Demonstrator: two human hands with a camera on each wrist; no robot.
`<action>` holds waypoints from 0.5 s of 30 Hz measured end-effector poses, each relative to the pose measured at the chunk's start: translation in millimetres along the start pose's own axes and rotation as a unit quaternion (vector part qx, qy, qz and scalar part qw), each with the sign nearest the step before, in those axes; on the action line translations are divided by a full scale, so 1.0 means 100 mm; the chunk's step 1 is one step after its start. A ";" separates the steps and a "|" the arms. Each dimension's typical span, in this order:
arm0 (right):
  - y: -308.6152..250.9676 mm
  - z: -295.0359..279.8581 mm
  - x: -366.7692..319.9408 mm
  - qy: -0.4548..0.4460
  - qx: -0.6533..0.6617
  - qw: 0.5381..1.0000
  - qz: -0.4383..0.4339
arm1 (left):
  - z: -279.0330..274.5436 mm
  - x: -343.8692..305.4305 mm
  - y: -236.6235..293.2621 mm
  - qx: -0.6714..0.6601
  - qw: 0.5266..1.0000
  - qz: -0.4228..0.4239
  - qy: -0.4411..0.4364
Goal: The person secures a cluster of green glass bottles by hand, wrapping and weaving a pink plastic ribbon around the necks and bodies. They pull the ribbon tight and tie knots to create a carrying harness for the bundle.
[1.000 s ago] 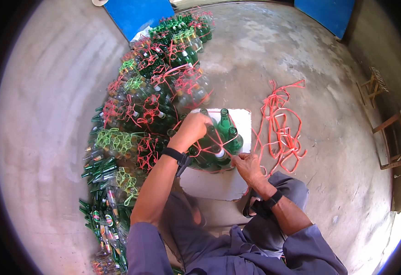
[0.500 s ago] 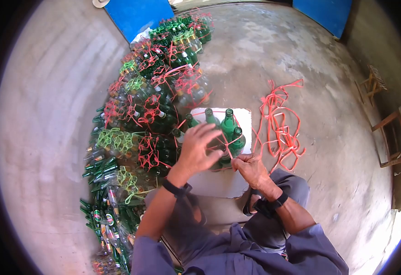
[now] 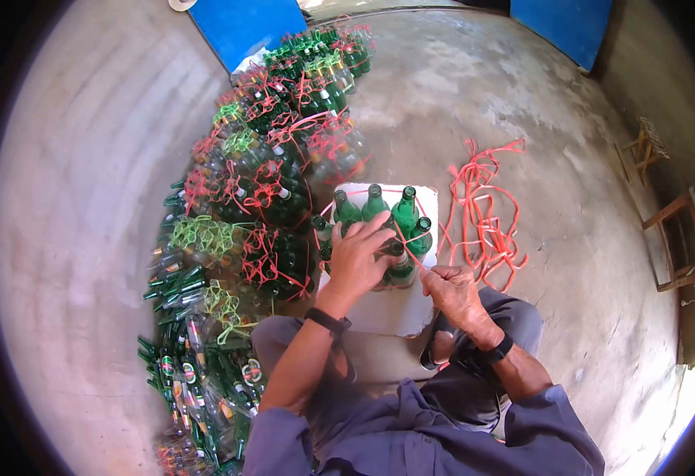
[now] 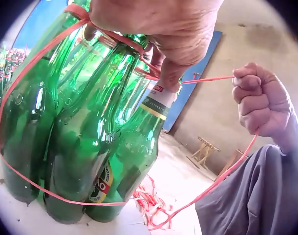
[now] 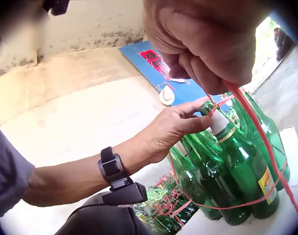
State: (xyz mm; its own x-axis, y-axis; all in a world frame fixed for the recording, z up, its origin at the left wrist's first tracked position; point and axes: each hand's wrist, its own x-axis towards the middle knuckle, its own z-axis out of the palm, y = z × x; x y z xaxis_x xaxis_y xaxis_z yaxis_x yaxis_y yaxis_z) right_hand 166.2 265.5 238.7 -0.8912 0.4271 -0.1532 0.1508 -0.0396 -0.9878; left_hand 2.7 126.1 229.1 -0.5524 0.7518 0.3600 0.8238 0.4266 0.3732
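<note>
A cluster of upright green glass bottles [image 3: 405, 208] stands on a white board [image 3: 379, 319] before the seated person. Red plastic cord [image 4: 66, 199] rings the bottles' lower bodies and also runs among their necks. My left hand [image 3: 359, 258] lies over the near necks, its thumb and fingers around the neck of a bottle with a white neck label [image 4: 139, 137]. To the right, my right hand [image 3: 454, 293] is curled in a fist around the cord. From that fist a taut stretch [image 4: 207, 80] leads to the necks, and a looser length hangs below it.
Loose red cord [image 3: 486, 214] lies tangled on the floor at right. Many tied bottle bundles [image 3: 272, 190] line the left side, with loose bottles [image 3: 192, 381] lying nearer. A wooden frame [image 3: 685, 238] and a small stool [image 3: 645, 147] stand by the right wall.
My left hand has come off the farther necks, spread its fingers and settled on the near ones. My right hand has kept the cord and moved slightly right with it.
</note>
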 end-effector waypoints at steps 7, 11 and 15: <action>-0.04 -0.01 -0.02 -0.005 -0.010 1.000 0.018 | 0.01 -0.01 0.01 0.006 1.000 -0.025 -0.005; -0.11 -0.02 0.01 -0.004 -0.018 1.000 0.009 | 0.01 -0.01 0.01 0.003 1.000 -0.029 -0.005; -0.12 -0.02 0.09 0.004 0.021 1.000 -0.013 | 0.00 -0.01 0.08 -0.051 0.997 -0.047 0.023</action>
State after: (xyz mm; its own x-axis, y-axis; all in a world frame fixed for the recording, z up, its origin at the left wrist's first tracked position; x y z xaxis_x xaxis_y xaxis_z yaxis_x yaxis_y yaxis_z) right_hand 157.0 271.6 249.4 -0.8909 0.4359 -0.1273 0.1090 -0.0669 -0.9918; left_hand 9.2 128.8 231.9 -0.6338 0.6862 0.3570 0.7521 0.4388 0.4918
